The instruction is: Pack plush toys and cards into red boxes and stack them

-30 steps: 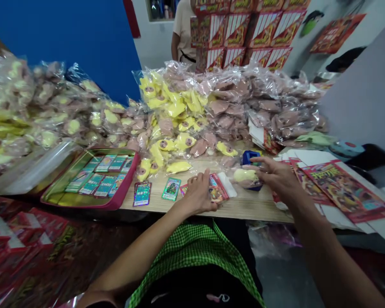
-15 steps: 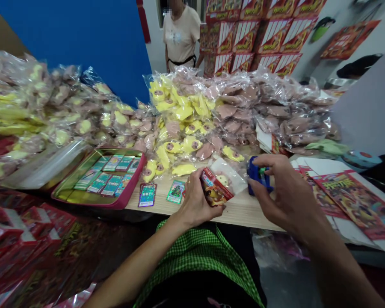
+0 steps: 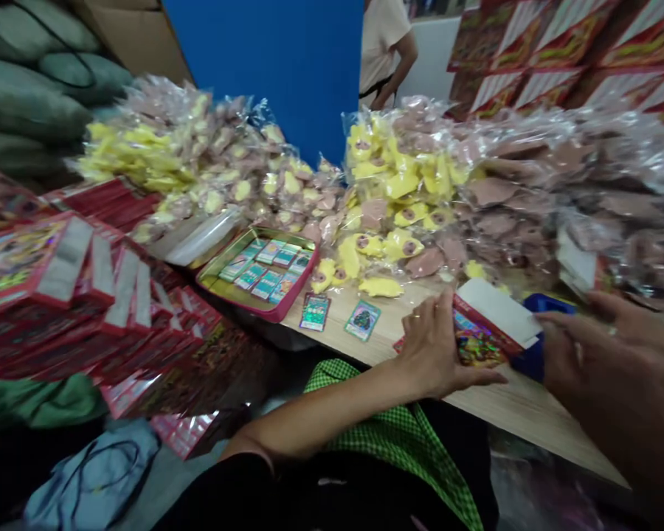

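Observation:
My left hand [image 3: 434,350] is wrapped round a small red printed box [image 3: 484,332] with a white flap, held just above the wooden table [image 3: 509,405]. My right hand [image 3: 614,354] comes in from the right, blurred by motion, its fingers curled against a blue tape dispenser [image 3: 534,346] that sits right behind the box. Two loose cards [image 3: 337,316] lie on the table left of my left hand.
A pink tray of green cards [image 3: 254,274] stands at the table's left end. Bags of yellow and pink toys [image 3: 403,184] are heaped behind. Red flat boxes [image 3: 71,295] are stacked at left. A person in a beige shirt [image 3: 384,44] stands at the back.
The view has swung left and tilted. My left hand still holds the red box, now lower and nearer the dispenser. My right hand stays on the blue dispenser.

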### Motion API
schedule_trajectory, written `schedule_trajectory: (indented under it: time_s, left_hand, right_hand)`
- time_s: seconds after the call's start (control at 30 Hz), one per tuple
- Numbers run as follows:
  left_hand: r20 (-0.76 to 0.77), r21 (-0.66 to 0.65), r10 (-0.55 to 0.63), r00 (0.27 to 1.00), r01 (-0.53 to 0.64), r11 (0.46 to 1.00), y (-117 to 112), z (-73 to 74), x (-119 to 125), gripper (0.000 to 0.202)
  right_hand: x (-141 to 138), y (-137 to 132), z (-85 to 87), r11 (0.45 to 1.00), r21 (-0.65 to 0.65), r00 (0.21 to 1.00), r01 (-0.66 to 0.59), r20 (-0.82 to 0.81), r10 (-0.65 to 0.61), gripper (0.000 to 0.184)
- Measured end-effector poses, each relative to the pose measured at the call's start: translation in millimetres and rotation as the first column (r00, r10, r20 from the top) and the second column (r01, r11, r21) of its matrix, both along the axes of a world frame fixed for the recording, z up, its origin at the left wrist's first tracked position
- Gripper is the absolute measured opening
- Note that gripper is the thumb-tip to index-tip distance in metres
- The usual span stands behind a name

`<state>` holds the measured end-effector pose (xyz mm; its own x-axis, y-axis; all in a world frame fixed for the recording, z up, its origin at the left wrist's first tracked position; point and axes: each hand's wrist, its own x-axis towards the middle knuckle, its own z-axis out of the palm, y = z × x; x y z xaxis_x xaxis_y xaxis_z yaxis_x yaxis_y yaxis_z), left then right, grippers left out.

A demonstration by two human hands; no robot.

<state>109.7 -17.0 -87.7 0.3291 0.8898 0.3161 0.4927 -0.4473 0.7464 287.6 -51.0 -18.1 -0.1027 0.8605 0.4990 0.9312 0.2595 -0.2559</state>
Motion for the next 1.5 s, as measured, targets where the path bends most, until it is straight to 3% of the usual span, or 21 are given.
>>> schedule_trajectory:
  time_s: [0.1,0.17,0.2,0.23,0.37,0.5,0.6,0.73,0.97,1.13,1.27,1.37,1.43,1.5]
  left_hand:
    - [-0.148,-0.06,0.037,0.988,-0.047,0.997,2.5,0.4,-34.6,0.077]
    - [-0.248,-0.015,0.073,0.966,-0.08,0.997,1.5,-3.8,-79.6,0.04]
    - [-0.304,0.005,0.084,0.949,-0.087,0.996,0.0,-7.4,-105.8,0.031]
    - [-0.365,0.017,0.094,0.926,-0.094,0.995,-2.2,-11.8,-132.6,0.03]
    - [-0.57,-0.054,-0.003,0.821,-0.034,0.998,-12.8,-34.0,-219.8,0.062]
    - [-0.58,-0.047,-0.092,0.809,0.079,0.996,-12.9,-52.0,-256.3,0.049]
    - [-0.585,0.026,-0.091,0.806,0.131,0.991,-6.3,-54.3,-261.9,0.05]
    - [-0.632,0.102,-0.004,0.775,0.088,0.991,0.1,-47.2,-255.3,0.033]
    - [-0.694,0.032,-0.005,0.72,0.039,0.999,-2.5,-34.7,-243.1,0.015]
    - [-0.706,-0.02,-0.02,0.708,0.008,1.0,-3.2,-28.3,-244.4,0.011]
    - [-0.697,0.036,0.013,0.717,0.016,0.999,-8.5,-23.3,-243.8,0.02]
    - [-0.513,0.261,0.215,0.831,-0.088,0.961,-14.4,-23.1,-239.4,0.029]
    - [-0.238,0.411,0.377,0.895,-0.259,0.874,-18.0,-23.1,-234.4,0.026]
    - [-0.017,0.445,0.466,0.885,-0.411,0.796,-21.6,-21.9,-228.6,0.024]
  right_hand:
    - [-35.4,13.3,-14.7,0.992,0.037,0.992,-0.121,0.02,0.121,0.032]
    - [-71.1,22.5,-38.4,0.959,-0.007,0.959,-0.284,0.018,0.284,0.035]
    - [-90.1,27.0,-52.8,0.936,-0.047,0.937,-0.348,0.024,0.35,0.035]
    - [-108.5,30.6,-67.6,0.916,-0.096,0.917,-0.389,0.048,0.395,0.036]
    - [-163.6,28.2,-111.5,0.88,-0.306,0.865,-0.364,0.239,0.441,0.055]
    - [-175.1,7.7,-118.4,0.861,-0.313,0.741,-0.401,0.442,0.505,0.04]
    - [-167.4,5.2,-114.6,0.833,-0.281,0.675,-0.476,0.491,0.551,0.034]
    - [-160.9,21.9,-113.1,0.833,-0.257,0.681,-0.491,0.483,0.55,0.022]
    - [-166.2,26.7,-115.3,0.843,-0.18,0.684,-0.507,0.511,0.521,0.015]
    - [-163.4,23.4,-110.3,0.811,-0.311,0.649,-0.496,0.487,0.584,0.013]
    - [-162.1,26.2,-99.7,0.762,-0.455,0.648,-0.461,0.414,0.639,0.024]
    - [-164.4,24.9,-92.8,0.715,-0.5,0.634,-0.488,0.36,0.684,0.021]
    - [-166.4,22.7,-91.0,0.704,-0.502,0.625,-0.502,0.352,0.697,0.019]
    - [-166.9,20.1,-91.4,0.71,-0.501,0.632,-0.496,0.353,0.69,0.021]
